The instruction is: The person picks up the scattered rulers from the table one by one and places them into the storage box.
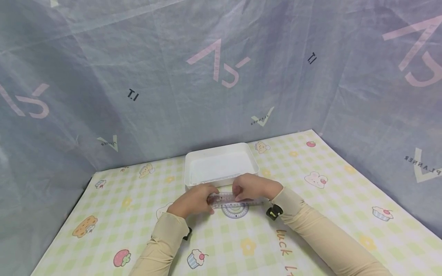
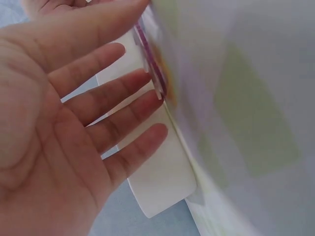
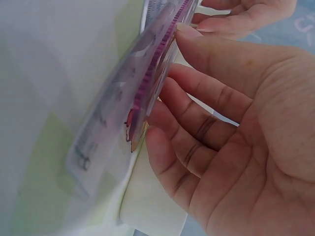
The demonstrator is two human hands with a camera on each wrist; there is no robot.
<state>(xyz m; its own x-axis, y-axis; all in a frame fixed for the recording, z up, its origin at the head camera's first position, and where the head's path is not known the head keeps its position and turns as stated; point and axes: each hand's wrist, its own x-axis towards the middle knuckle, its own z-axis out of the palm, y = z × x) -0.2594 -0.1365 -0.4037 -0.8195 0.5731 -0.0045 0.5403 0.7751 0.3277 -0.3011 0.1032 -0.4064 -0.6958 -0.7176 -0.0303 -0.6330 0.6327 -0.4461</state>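
Both hands are at a clear ruler with purple markings (image 3: 150, 73), low over the table in front of a white tray. My left hand (image 1: 195, 200) pinches its left end, thumb in front and fingertips at its back edge in the left wrist view. My right hand (image 1: 252, 187) pinches it further right, its thumb (image 3: 211, 54) on the ruler and the other fingers curled behind. Right under it shows another clear ruler (image 3: 91, 152) with dark scale marks. Just below the hands in the head view is a half-round protractor (image 1: 235, 211) with blue markings.
The white tray (image 1: 221, 181) stands close behind the hands, near the table's back edge. A clear scale strip (image 1: 221, 178) lies along the inside of its front wall. A checked cloth (image 1: 221, 245) with cartoon prints covers the table. Grey-blue curtains (image 1: 155, 126) enclose the back and sides.
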